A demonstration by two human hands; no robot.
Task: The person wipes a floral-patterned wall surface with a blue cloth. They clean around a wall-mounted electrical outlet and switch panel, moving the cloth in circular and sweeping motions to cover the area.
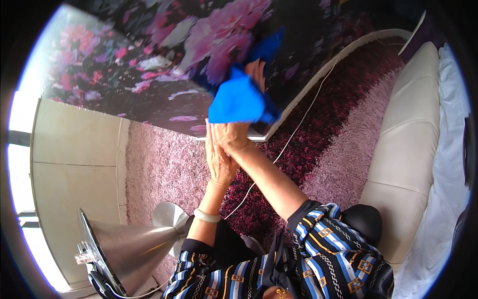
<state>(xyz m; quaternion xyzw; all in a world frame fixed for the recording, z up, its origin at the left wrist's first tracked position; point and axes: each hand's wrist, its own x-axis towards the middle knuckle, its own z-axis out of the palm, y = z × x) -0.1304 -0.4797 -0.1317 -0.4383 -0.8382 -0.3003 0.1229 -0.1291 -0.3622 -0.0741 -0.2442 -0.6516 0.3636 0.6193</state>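
Note:
My right hand [232, 135] grips a bright blue cloth [235, 101], which is bunched and slightly blurred. The cloth is held up in front of a glossy dark panel [224, 30] printed with pink and white flowers. A blue and skin-toned reflection shows in the panel's surface just beyond the cloth. My left hand [220, 164] lies right beside the right one, fingers straight and close together, their tips at the cloth's lower left corner. Its palm and thumb are mostly hidden, so I cannot tell whether it holds any of the cloth. A pale bangle [207, 215] circles my left wrist.
A shaggy pink and dark red rug [168, 160] covers the floor, crossed by a white cable [298, 129]. A cone-shaped metal stand [138, 243] carries a phone [98, 280] at lower left. An upholstered cream bed frame [403, 149] runs along the right, beside pale bedding [444, 149].

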